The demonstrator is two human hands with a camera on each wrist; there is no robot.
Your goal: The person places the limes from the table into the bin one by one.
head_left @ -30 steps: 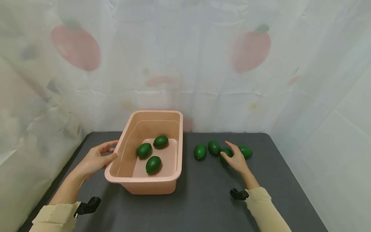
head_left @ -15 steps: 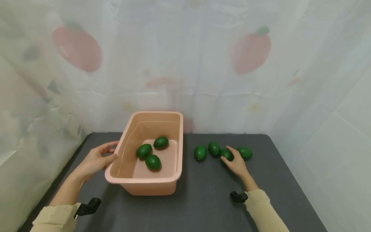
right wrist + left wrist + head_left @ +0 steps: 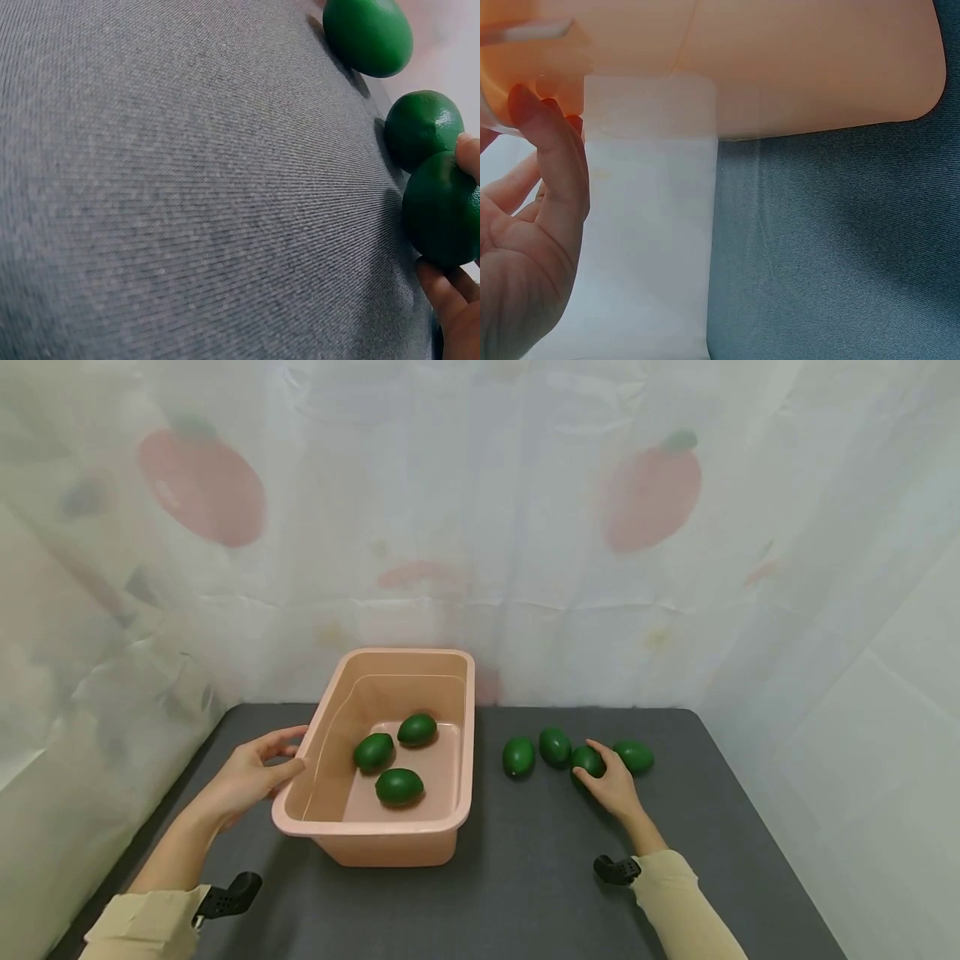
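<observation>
A dark grey table (image 3: 525, 877) fills the lower half of the head view, backed by a pale curtain (image 3: 480, 527) printed with red fruit. On the table's left part stands a pink tub (image 3: 390, 847). Only the head view looks down into it: three green limes (image 3: 398, 786) lie on its floor, two near the far end and one closer. The left wrist view shows instead the tub's smooth outer wall (image 3: 795, 67) from low down, with a white strip of cloth beneath it and the grey table beside.

The left hand (image 3: 251, 772) holds the tub's left rim, thumb on the lip and fingers curled round the outside; in the wrist view a fingertip (image 3: 525, 105) presses the wall under the rim.

To the right of the tub, four limes lie in a row on the table. The right hand (image 3: 615, 785) grips the third lime (image 3: 587, 760), counted from the tub, fingers spread round it. The right wrist view shows the grip closely: the lime (image 3: 442, 217) sits on the table between a fingertip above and fingers below, and touches its neighbour (image 3: 420, 127). The fourth lime (image 3: 633, 756), beyond the hand, appears only in the head view.
</observation>
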